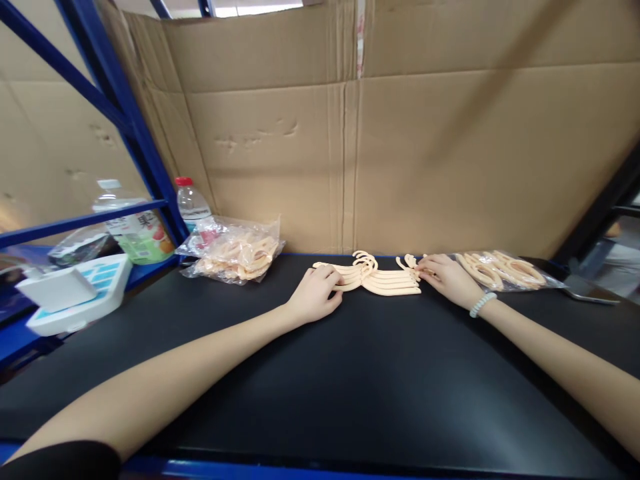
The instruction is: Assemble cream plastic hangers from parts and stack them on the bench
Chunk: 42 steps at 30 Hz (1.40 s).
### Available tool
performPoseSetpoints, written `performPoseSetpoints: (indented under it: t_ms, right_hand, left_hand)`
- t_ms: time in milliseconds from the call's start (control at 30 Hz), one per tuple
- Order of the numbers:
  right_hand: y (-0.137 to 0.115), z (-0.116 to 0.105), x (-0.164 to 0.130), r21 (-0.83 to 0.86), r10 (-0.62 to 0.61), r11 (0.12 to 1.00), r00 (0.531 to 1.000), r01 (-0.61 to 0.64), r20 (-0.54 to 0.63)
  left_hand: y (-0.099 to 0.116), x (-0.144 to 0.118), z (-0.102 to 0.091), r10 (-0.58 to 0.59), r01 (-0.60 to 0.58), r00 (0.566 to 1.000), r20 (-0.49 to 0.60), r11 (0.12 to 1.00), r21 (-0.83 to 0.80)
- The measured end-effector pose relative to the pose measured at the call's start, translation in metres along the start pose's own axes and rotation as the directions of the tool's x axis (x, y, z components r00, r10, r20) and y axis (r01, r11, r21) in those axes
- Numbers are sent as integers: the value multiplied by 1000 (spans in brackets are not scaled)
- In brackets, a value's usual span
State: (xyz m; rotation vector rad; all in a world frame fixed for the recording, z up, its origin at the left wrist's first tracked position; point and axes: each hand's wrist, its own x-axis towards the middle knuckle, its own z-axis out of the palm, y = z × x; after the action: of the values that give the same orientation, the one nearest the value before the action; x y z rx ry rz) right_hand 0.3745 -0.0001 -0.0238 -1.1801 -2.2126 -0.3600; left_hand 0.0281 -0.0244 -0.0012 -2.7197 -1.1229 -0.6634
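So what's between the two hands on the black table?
A stack of cream plastic hangers lies between the left hand and right hand, each hand touching one end, seen in the head view.

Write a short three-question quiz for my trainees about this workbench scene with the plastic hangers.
1. True or false: both hands rest on the stack of cream plastic hangers lying on the black table.
2. Which hand wears a white bead bracelet? A) left hand B) right hand
3. What stands nearest the blue rack post, behind the clear bag of hangers on the left?

Key
1. True: one hand touches each end of the stack.
2. B.
3. A water bottle with a red cap.
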Motion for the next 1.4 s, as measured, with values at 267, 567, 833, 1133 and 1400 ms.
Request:
performPoseSetpoints:
  t_ms: [267,567,833,1133,1400]
  right_hand:
    - [-7,-12,1,27,70,997,984,-66,-163]
    - [-20,-29,3,383,574,806,753,-451,-322]
    - [-33,-32,5,717,767,496,635,-490,-96]
    - [-61,-45,9,914,788,165,607,-372,105]
    - [-74,-25,3,900,738,-14,603,-435,302]
  left_hand:
    - [-1,-1,0,-3,3,1000,3,1000,16]
    - [-3,-1,2,11,-11,1000,4,1000,-8]
    - [-6,1,3,44,-43,999,8,995,-88]
    - [-7,1,3,8,-11,1000,-22,984,-177]
    - [-13,0,8,-54,25,993,-109,967,-255]
